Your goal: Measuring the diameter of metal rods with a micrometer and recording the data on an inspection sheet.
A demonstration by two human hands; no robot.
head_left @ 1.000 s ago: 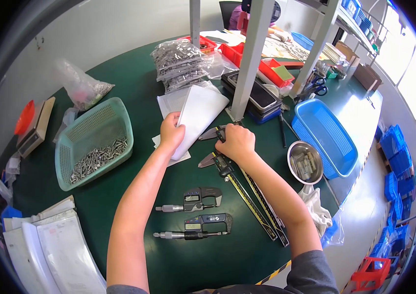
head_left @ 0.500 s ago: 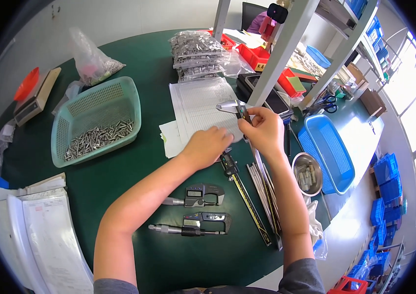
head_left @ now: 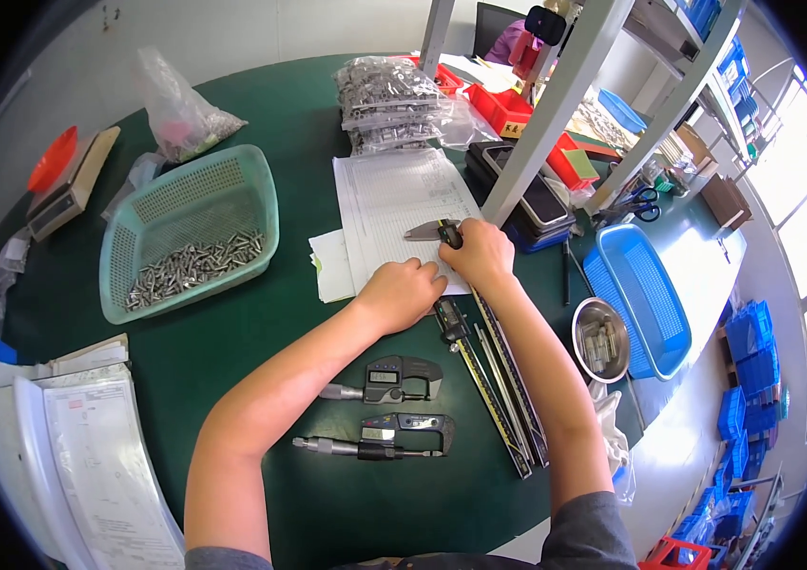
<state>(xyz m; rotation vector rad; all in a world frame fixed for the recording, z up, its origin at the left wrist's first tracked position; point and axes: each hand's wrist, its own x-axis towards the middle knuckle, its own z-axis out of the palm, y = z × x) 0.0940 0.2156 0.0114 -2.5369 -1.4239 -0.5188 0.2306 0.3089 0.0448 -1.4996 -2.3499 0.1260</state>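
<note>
My right hand (head_left: pixel 483 255) is closed round the slider of a caliper (head_left: pixel 450 234). The pointed jaws lie over a printed sheet (head_left: pixel 403 195), and the beam runs back under my right forearm. My left hand (head_left: pixel 400 296) has its fingers curled in at the sheet's near edge; what they hold, if anything, is hidden. Right beside those fingers is the head of a second, digital caliper (head_left: pixel 452 323) lying on the table, its jaws covered. Thin metal rods (head_left: pixel 503 385) lie between the two beams. Nearer me are two digital micrometers (head_left: pixel 386 378), one behind the other.
On the left stands a green basket (head_left: pixel 266 228) of small metal parts, with a scale (head_left: pixel 71 195) beyond. Bagged parts (head_left: pixel 386 100) are stacked behind the sheet. To the right are a shelf post (head_left: pixel 556 114), a metal bowl (head_left: pixel 600 366) and a blue basket (head_left: pixel 674 323). A binder (head_left: pixel 99 456) lies near left.
My right hand has brought the caliper lower and to the left, down over the sheet beside the other caliper. My left hand has shifted slightly toward me.
</note>
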